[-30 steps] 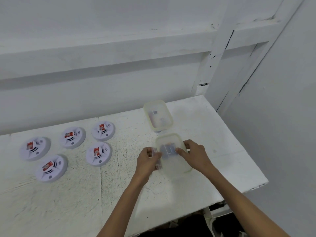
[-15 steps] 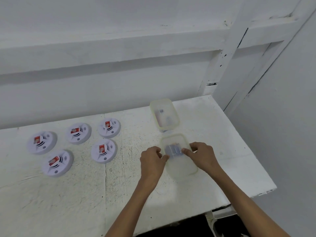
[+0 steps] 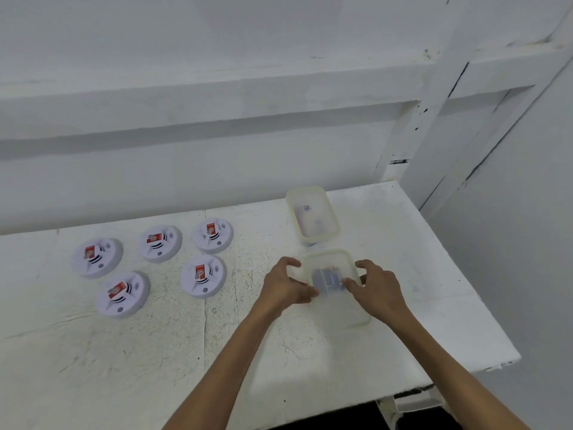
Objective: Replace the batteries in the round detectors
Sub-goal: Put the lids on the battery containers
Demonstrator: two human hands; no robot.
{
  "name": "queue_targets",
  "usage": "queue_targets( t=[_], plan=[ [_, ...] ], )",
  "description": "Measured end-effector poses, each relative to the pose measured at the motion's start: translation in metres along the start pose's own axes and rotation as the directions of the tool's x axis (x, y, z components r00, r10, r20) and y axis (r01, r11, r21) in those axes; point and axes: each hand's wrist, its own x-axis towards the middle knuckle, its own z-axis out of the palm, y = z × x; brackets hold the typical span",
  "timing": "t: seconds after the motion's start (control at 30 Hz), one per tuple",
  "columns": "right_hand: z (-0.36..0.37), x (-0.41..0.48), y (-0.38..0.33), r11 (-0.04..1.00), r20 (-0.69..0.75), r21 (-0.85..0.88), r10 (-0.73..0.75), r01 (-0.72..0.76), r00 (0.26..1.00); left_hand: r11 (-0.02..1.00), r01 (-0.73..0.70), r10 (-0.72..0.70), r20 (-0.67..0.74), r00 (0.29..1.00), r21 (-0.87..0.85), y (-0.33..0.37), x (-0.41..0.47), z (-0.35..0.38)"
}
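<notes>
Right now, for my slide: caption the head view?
Left hand and right hand grip the near tub; five detectors lie to its left.

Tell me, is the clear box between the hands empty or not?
Not empty. Bluish blocks lie inside the near box, seen through its clear plastic; likely batteries, but blur hides their count.

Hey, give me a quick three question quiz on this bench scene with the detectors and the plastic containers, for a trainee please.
1. How many round detectors lie on the table?
2. True or false: the right hand rests on a detector.
3. What do the left hand and right hand grip between them? A. the near container B. a screwdriver C. a detector

Key: 1. five; 2. false; 3. A
</notes>
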Motion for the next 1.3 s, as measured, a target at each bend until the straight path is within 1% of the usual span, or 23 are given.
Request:
queue_targets(
  t=[0.07, 0.1, 0.17, 0.2, 0.27, 0.37, 0.47, 0.73, 0.87, 0.97, 1.0, 1.07, 1.17, 1.2, 1.23, 1.27, 1.3],
  plan=[
    [-0.013, -0.009, 0.002, 0.994, 0.154, 0.093, -0.079, 0.065, 0.985, 0.99, -0.098, 0.087, 0.102, 0.991, 0.103, 0.006, 0.0, -0.004],
    [-0.019, -0.014, 0.004, 0.99, 0.25, 0.091, -0.131, 0.111, 0.959, 0.975, -0.14, 0.111, 0.168, 0.98, 0.175, 0.011, 0.001, -0.006],
    [-0.022, -0.019, 0.008, 0.98, 0.393, -0.005, -0.183, 0.201, 0.901, 0.936, -0.159, 0.073, 0.271, 0.96, 0.314, 0.025, 0.006, -0.007],
    [-0.02, -0.019, 0.01, 0.969, 0.424, -0.069, -0.185, 0.235, 0.887, 0.92, -0.141, 0.028, 0.298, 0.954, 0.365, 0.032, 0.01, -0.006],
    [-0.014, -0.017, 0.013, 0.942, 0.424, -0.173, -0.194, 0.289, 0.885, 0.901, -0.111, -0.04, 0.334, 0.942, 0.419, 0.043, 0.017, -0.006],
    [-0.011, -0.017, 0.016, 0.893, 0.382, -0.269, -0.244, 0.36, 0.892, 0.929, -0.053, -0.103, 0.394, 0.913, 0.367, 0.048, 0.024, -0.01],
    [-0.014, -0.014, 0.023, 0.845, 0.339, -0.321, -0.32, 0.428, 0.885, 0.942, -0.013, -0.144, 0.436, 0.888, 0.336, 0.048, 0.03, -0.012],
    [-0.012, -0.006, 0.04, 0.782, 0.26, -0.331, -0.462, 0.528, 0.848, 0.973, 0.069, -0.172, 0.495, 0.852, 0.218, 0.041, 0.038, -0.013],
    [-0.015, -0.005, 0.042, 0.787, 0.254, -0.337, -0.453, 0.517, 0.855, 0.975, 0.039, -0.147, 0.506, 0.85, 0.218, 0.04, 0.044, -0.011],
    [-0.017, -0.011, 0.045, 0.834, 0.243, -0.302, -0.401, 0.462, 0.883, 0.985, 0.021, -0.112, 0.539, 0.835, 0.171, 0.036, 0.043, -0.007],
    [-0.019, -0.015, 0.045, 0.852, 0.234, -0.286, -0.381, 0.438, 0.895, 0.989, 0.009, -0.088, 0.536, 0.84, 0.148, 0.033, 0.041, -0.005],
    [-0.021, -0.023, 0.047, 0.88, 0.224, -0.26, -0.346, 0.398, 0.911, 0.997, -0.023, -0.016, 0.489, 0.872, 0.073, 0.02, 0.033, -0.005],
    [-0.035, -0.038, 0.045, 0.893, 0.258, -0.274, -0.289, 0.357, 0.922, 0.997, -0.003, 0.028, 0.318, 0.948, -0.078, -0.004, 0.001, -0.008],
    [-0.041, -0.041, 0.045, 0.894, 0.252, -0.268, -0.295, 0.359, 0.922, 0.99, 0.012, 0.026, 0.265, 0.964, -0.14, -0.013, -0.016, -0.013],
    [-0.049, -0.045, 0.043, 0.889, 0.234, -0.265, -0.316, 0.373, 0.919, 0.987, 0.023, 0.011, 0.214, 0.977, -0.156, -0.032, -0.033, -0.022],
    [-0.059, -0.046, 0.038, 0.887, 0.226, -0.263, -0.327, 0.38, 0.918, 0.966, 0.051, -0.002, 0.189, 0.982, -0.252, -0.052, -0.053, -0.035],
    [-0.074, -0.046, 0.031, 0.888, 0.219, -0.271, -0.319, 0.371, 0.922, 0.951, 0.096, -0.033, 0.212, 0.977, -0.294, -0.077, -0.069, -0.049]
  ],
)
